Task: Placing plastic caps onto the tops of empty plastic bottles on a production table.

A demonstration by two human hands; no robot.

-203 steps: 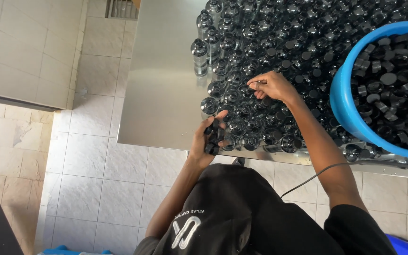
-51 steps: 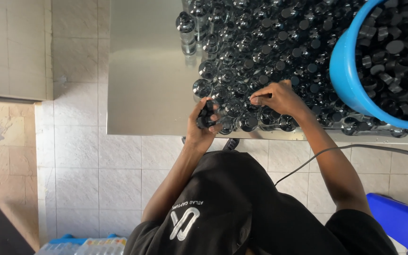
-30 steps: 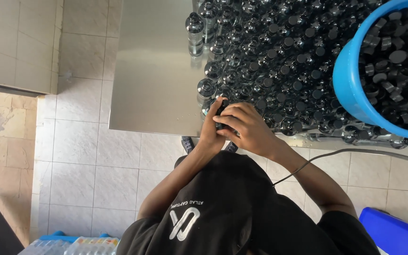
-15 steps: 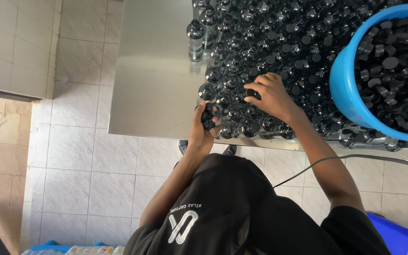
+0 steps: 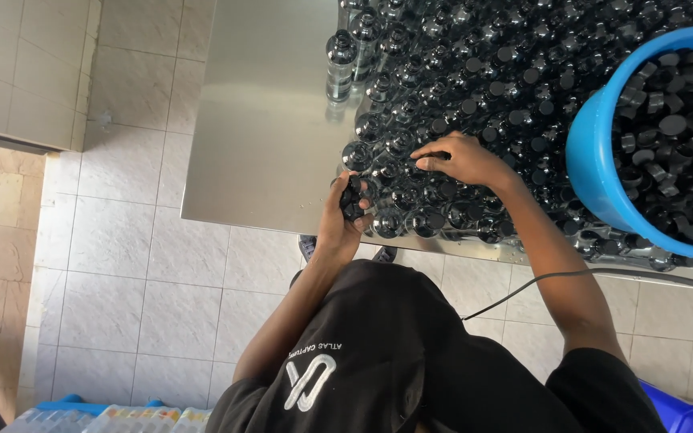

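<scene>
The left hand [image 5: 345,210] is closing its fingers around black caps [image 5: 352,200]; the right hand [image 5: 460,159] is pressing curled fingertips on one bottle [image 5: 436,154], best kept upright.

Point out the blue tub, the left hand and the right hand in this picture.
blue tub [image 5: 583,172]: head view, on its outer wall.
left hand [image 5: 338,216]: head view, middle of the hand.
right hand [image 5: 460,160]: head view, back of the hand.

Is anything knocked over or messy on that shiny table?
Nothing looks spilled or broken. The bottles stand packed together upright on the table, and the caps stay inside the blue tub. One bottle stands slightly apart at the edge of the group.
</scene>
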